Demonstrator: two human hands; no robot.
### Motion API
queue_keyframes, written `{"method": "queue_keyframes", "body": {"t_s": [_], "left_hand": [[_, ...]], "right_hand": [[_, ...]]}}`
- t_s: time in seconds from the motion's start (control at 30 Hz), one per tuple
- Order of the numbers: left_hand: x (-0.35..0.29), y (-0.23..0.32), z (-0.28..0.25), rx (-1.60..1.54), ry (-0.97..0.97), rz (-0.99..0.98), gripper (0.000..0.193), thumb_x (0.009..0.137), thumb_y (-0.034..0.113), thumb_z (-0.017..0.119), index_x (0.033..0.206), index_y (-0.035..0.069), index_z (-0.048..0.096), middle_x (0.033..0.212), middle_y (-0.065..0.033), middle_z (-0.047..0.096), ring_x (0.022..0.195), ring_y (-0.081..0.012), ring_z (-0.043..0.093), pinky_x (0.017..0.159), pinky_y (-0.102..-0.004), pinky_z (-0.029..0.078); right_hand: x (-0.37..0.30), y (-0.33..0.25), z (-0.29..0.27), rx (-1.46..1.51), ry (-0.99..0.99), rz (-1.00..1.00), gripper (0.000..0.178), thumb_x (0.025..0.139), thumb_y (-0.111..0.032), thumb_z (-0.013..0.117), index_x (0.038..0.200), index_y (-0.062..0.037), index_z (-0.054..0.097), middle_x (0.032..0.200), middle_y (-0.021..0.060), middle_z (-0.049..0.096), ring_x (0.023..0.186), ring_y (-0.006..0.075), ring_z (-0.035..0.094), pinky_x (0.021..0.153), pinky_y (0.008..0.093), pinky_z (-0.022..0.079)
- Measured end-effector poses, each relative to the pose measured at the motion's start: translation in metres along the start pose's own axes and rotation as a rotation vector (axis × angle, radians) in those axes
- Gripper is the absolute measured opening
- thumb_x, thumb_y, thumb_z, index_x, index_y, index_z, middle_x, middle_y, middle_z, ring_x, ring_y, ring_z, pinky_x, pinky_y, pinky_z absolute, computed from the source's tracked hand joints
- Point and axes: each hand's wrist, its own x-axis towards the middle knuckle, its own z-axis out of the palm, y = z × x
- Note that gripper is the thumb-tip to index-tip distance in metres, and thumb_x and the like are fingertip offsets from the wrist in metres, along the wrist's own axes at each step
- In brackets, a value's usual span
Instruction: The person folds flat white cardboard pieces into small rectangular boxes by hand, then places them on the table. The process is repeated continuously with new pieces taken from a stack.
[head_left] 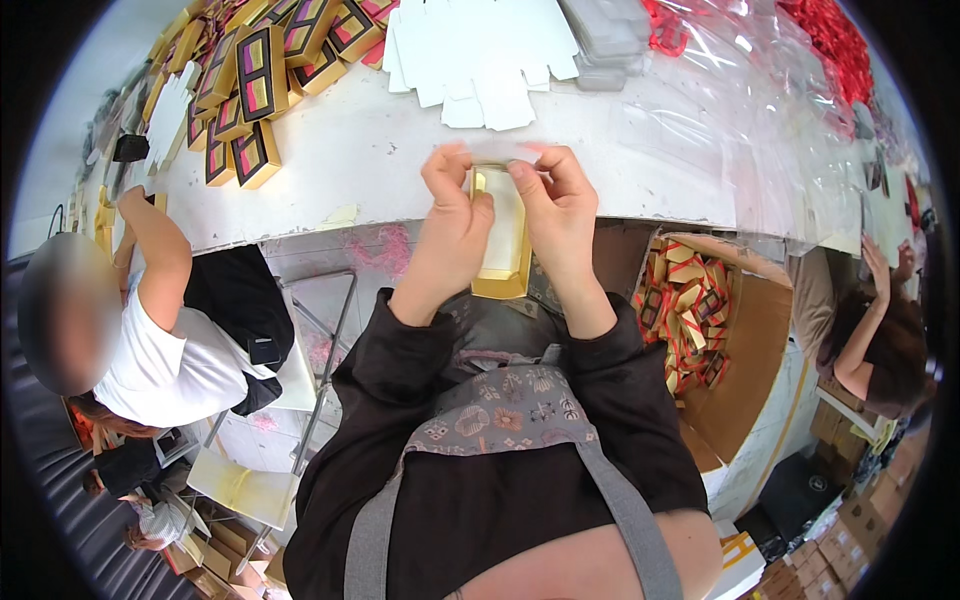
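Two hands on one little box, that's the whole story here. Starting on your left: there's a co-worker in a white shirt leaning over the white table, with rows of finished gold window boxes fanned out up at that corner, probably parked there so they're out of the way. Next to those, a stack of flat white card blanks sits further back on the table.

Then your left hand: fingers curled around the left wall of the gold tray box, thumb up near the top edge. Your right hand mirrors it on the other wall, and both sets of fingertips pinch a thin clear film across the box's top end. My guess is you hold it just off the table edge, close to your chest, so both thumbs can work that top end.

The box itself is long and narrow, shiny gold rim, pale cream inside, open side facing you, standing roughly lengthwise away from you.

Further right, an open cardboard carton holds a jumble of gold and red pieces low beside you, within reach I'd say. Clear plastic sheeting covers the table's right end, and another person sits at the far right.
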Motion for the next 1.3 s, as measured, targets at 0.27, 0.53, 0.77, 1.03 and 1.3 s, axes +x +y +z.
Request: {"method": "queue_keyframes", "body": {"t_s": [0.27, 0.53, 0.77, 1.03, 1.3], "left_hand": [[0.002, -0.008, -0.017, 0.284, -0.027, 0.161, 0.035, 0.084, -0.006, 0.042, 0.116, 0.007, 0.043, 0.115, -0.0130, 0.050, 0.099, -0.0294, 0.057, 0.085, -0.0337, 0.046], [0.006, 0.020, -0.020, 0.180, -0.241, -0.135, 0.052, 0.075, -0.012, 0.040, 0.124, 0.004, 0.030, 0.121, -0.0179, 0.044, 0.111, -0.0272, 0.049, 0.098, -0.0350, 0.039], [0.001, -0.008, -0.018, 0.153, -0.172, 0.199, 0.052, 0.070, -0.014, 0.039, 0.119, 0.004, 0.035, 0.127, -0.0139, 0.035, 0.107, -0.0203, 0.049, 0.090, -0.0286, 0.041], [0.010, 0.013, -0.021, 0.778, 0.020, 0.452, 0.026, 0.076, 0.000, 0.061, 0.101, 0.007, 0.056, 0.085, -0.0084, 0.065, 0.072, -0.0233, 0.063, 0.060, -0.0304, 0.049], [0.050, 0.023, -0.031, 1.096, -0.166, 0.499, 0.014, 0.078, 0.006, 0.056, 0.091, 0.006, 0.051, 0.071, -0.0077, 0.062, 0.065, -0.0276, 0.062, 0.053, -0.0364, 0.047]], "right_hand": [[0.003, -0.013, -0.012, 0.023, -0.292, 0.036, 0.013, 0.084, -0.003, 0.067, 0.094, -0.0019, 0.059, 0.100, 0.0065, 0.061, 0.091, 0.0112, 0.060, 0.076, 0.0231, 0.050], [0.004, -0.032, -0.018, -0.539, -0.414, -0.007, 0.034, 0.087, -0.012, 0.064, 0.118, 0.0003, 0.057, 0.122, 0.0202, 0.059, 0.088, 0.0172, 0.064, 0.079, 0.0294, 0.051], [0.007, -0.029, -0.027, -0.470, -0.517, -0.004, 0.036, 0.088, -0.009, 0.059, 0.123, -0.0018, 0.056, 0.118, 0.0206, 0.061, 0.092, 0.0236, 0.067, 0.077, 0.0307, 0.051], [0.002, -0.023, -0.011, -1.056, -0.308, -0.567, 0.019, 0.077, 0.000, 0.057, 0.096, -0.0016, 0.060, 0.082, 0.0131, 0.066, 0.070, 0.0293, 0.064, 0.060, 0.0359, 0.052], [0.032, -0.034, -0.003, -1.458, -0.457, -0.719, 0.016, 0.069, -0.008, 0.061, 0.082, -0.0023, 0.054, 0.066, 0.0100, 0.062, 0.069, 0.0228, 0.064, 0.053, 0.0335, 0.052]]}}
